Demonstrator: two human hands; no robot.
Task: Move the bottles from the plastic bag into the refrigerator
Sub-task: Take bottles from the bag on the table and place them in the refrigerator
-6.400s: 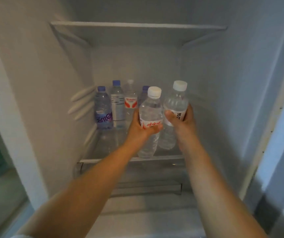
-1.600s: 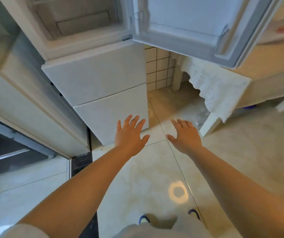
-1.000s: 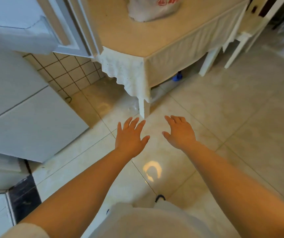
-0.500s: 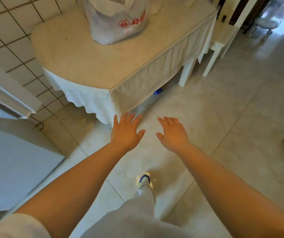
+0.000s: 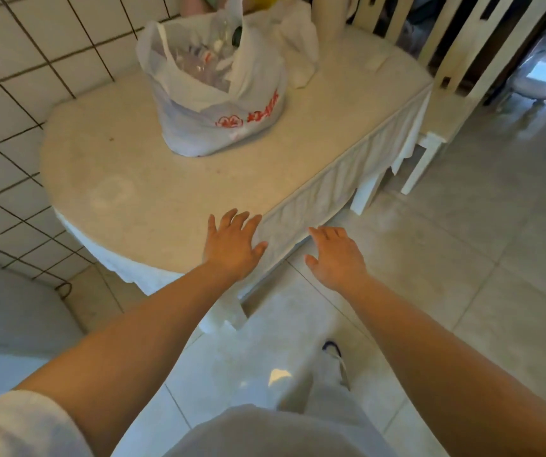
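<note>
White thin plastic bag (image 5: 219,94) with red print sits toward the far edge of the table (image 5: 166,199), mouth open and slumped, clear bottles (image 5: 199,61) jumbled inside near the top. Head view only. Left hand (image 5: 230,247) is over the near edge of the table, fingers spread wide, empty. Right hand (image 5: 336,255) is just off that edge above the floor (image 5: 463,258), fingers loosely open, empty. Both well short of the bag

Handling, my read: bottles probably full, so moderately heavy, stiff enough, smooth plastic and maybe slick; grab round the mid-body at the label or by the neck under the cap. Bag film is floppy and will collapse, so pin or spread the mouth first

Versus half a second ago: bag was cropped at the top of view, now fully visible; hands have advanced to the table edge
</note>
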